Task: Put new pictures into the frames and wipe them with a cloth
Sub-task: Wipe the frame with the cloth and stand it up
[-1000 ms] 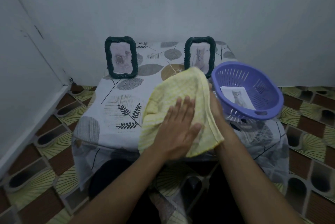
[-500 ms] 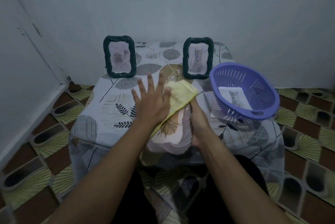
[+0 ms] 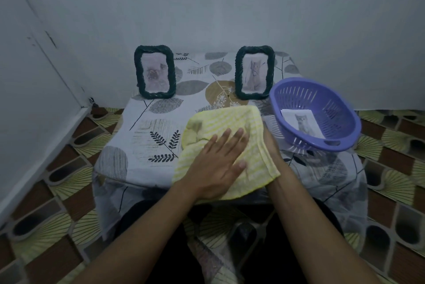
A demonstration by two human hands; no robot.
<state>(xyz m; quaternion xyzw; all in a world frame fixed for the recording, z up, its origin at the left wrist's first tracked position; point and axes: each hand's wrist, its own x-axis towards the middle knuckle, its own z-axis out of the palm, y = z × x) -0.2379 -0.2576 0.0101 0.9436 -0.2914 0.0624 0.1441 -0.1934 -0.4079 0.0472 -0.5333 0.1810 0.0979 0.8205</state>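
My left hand (image 3: 218, 164) lies flat, fingers straight, pressing on a yellow striped cloth (image 3: 230, 120) near the table's front edge. The cloth drapes over a pale frame, hiding it completely. My right hand (image 3: 270, 145) is at the cloth's right edge, its fingers tucked under the cloth where it holds that frame. Two dark green rope-edged frames stand upright at the back: the left frame (image 3: 155, 72) and the right frame (image 3: 254, 72), each with a faint picture inside. A loose cat picture (image 3: 302, 121) lies in the purple basket (image 3: 351, 122).
The low table (image 3: 147, 136) wears a leaf-patterned cloth that hangs over its edges. A grey wall stands right behind it and another on the left. The basket sits at the table's right edge. Patterned floor tiles surround the table.
The cloth, bunched on the frame's top left half a second ago, now covers the whole pale frame. My left hand slid down and right over it, towards me.
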